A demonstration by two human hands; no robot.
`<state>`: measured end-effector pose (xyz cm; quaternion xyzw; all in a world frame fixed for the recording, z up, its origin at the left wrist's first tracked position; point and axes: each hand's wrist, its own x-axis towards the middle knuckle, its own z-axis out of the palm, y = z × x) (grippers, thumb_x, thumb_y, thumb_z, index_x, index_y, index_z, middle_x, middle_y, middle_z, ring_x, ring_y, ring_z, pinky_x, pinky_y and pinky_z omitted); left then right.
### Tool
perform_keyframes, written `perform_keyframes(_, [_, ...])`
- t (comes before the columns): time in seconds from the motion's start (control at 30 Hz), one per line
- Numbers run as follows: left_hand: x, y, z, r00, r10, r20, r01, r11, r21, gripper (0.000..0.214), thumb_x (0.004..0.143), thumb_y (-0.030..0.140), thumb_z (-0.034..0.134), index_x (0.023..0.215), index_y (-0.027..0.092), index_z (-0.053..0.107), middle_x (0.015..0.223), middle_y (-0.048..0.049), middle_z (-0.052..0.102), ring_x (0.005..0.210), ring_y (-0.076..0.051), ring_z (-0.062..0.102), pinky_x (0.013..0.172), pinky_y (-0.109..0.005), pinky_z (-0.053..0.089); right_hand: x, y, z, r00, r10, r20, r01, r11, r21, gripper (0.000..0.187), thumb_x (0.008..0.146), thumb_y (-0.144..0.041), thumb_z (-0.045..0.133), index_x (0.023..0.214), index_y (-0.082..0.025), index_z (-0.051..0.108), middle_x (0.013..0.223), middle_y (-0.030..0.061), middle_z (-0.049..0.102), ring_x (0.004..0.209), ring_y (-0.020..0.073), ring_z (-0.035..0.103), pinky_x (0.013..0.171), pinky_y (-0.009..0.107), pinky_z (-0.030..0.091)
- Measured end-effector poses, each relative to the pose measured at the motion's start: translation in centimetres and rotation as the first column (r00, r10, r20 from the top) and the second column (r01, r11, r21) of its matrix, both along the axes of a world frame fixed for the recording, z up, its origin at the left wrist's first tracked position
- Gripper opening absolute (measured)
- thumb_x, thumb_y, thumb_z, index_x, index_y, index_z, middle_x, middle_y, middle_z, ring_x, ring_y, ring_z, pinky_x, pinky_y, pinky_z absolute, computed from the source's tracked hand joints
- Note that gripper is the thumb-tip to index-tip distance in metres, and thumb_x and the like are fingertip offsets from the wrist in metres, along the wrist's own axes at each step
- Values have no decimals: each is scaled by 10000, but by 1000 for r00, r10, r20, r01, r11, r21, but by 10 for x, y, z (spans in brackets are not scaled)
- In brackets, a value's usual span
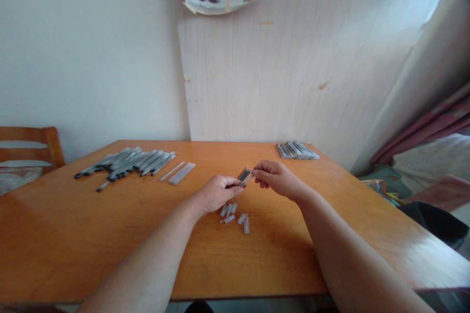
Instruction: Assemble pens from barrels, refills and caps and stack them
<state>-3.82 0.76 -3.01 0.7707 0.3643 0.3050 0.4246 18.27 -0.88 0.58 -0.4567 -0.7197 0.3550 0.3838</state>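
Observation:
My left hand [222, 191] is closed round a small bundle of slim grey-and-clear sticks [244, 175], which look like pen parts. It is held tilted, a little above the table. At the bundle's upper end, the thumb and forefinger of my right hand [272, 174] are pinched together. Whatever is between those fingertips is too small to make out. Several short clear plastic pieces [246, 225] with narrow tips lie scattered on the table below my left hand.
The wooden table [286, 259] carries a heap of clear sticks with black ends [132, 161] on the left. Beside it lie several clear tubes [181, 173]. A stack of grey sticks [296, 150] is at the back right. A dark bin [433, 222] stands beyond the right edge.

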Motion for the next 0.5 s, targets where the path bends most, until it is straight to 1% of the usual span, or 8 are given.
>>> perform_keyframes(0.17, [0,-1,0,1000,-9,-1,9,1000,-4,362,798,420,618,1044,177,723,953,-46,716,834,-178,629,730,-268,467,-1,0,-1,994,-46,102,44,999,21,335,862,-476,513,702,-182,528,601,5,563,509,99,485,478,217,364])
perform_keyframes(0.3, [1,-3,2,1000,-2,-13,2,1000,3,402,781,442,627,1051,159,718,923,-53,715,839,-182,625,713,-262,466,-2,4,-5,983,-64,173,50,995,82,446,874,-559,461,644,-180,511,541,-17,487,485,94,430,463,224,320])
perform_keyframes(0.43, [1,-3,3,1000,11,-11,-11,1000,-3,432,764,451,638,1057,145,719,858,-60,711,813,-188,624,700,-274,473,-1,9,-10,982,-58,182,38,993,112,547,881,-633,391,600,-175,492,525,-26,438,477,88,390,472,231,305])
perform_keyframes(0.5, [1,-3,2,1000,9,3,-9,1000,1,417,767,446,637,1049,151,724,858,-58,711,796,-183,624,705,-280,476,0,9,-10,985,-66,161,49,993,106,571,890,-645,353,604,-174,501,522,-19,449,486,95,408,484,234,323])
